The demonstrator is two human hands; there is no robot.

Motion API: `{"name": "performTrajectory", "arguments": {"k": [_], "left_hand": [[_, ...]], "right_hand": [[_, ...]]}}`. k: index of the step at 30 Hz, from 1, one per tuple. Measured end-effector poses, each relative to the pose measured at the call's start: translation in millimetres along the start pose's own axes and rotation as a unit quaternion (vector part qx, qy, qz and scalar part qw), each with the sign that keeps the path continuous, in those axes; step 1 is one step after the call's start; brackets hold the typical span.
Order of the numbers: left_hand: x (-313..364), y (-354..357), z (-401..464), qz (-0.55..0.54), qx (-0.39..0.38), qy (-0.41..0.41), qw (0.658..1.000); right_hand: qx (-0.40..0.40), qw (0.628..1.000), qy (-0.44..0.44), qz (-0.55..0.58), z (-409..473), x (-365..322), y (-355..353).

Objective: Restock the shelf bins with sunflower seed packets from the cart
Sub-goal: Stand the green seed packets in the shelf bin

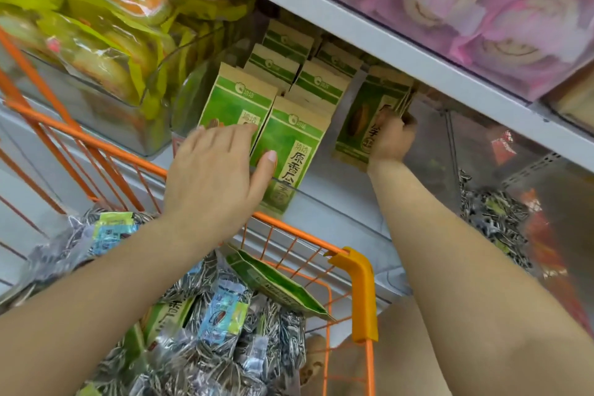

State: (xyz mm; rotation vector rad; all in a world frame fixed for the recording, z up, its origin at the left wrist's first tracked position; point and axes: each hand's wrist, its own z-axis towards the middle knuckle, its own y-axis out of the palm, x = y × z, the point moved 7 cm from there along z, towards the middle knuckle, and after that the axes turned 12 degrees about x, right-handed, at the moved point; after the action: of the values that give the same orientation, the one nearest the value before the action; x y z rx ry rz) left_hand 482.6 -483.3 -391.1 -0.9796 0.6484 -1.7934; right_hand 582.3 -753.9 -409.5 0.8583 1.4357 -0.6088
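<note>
Head view looks up at a shelf (379,38) over an orange cart (363,292). Under the shelf a clear bin (324,202) holds green-and-tan seed packets (316,83) standing upright in rows, front to back. The left hand (215,170) lies flat with straight, relaxed fingers against the two front packets (289,151), its thumb pressed on the nearer one, gripping nothing. The right hand (392,135) reaches further in and to the right, its fingers curled round the edge of a held packet (363,119), which stands tilted at the right side of the same rows, just beside the standing ones. Whether this packet already rests on the bin floor cannot be told. To the left, a second clear bin (96,96) is heaped with yellow-green snack bags (106,10), some showing orange contents. Above the shelf edge a clear tub (520,87) is packed with pink wrapped rolls (501,29). To the right of the arms another clear bin (530,167) holds striped silver seed bags (488,215) and red packs (543,235), blurred. Below, the cart is filled with silver striped bags (225,315) bearing blue and green labels, piled loosely, and a few green packets among them. One loose green packet (276,283) lies slanted on top of the heap, near the cart's yellow corner piece (363,296), its lower end against the wire side.
</note>
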Motion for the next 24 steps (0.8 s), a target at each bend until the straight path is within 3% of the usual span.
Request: {"name": "performTrajectory", "arguments": {"k": [5,10,13,20,24], "left_hand": [[0,0,0,0.003,0.007,0.005,1.000],[0,1,1,0.004,0.009,0.006,1.000],[1,1,1,0.004,0.015,0.008,1.000],[1,2,0,0.006,0.014,0.012,1.000],[1,3,-1,0.003,0.019,0.018,1.000]], "right_hand": [[-0.055,0.997,-0.046,0.000,3,1,21],[-0.030,0.967,-0.149,-0.204,8,17,16],[-0.004,0.953,-0.168,-0.250,15,21,14],[-0.059,0.946,-0.160,-0.277,13,29,25],[-0.073,0.971,-0.049,-0.223,14,30,29]]}}
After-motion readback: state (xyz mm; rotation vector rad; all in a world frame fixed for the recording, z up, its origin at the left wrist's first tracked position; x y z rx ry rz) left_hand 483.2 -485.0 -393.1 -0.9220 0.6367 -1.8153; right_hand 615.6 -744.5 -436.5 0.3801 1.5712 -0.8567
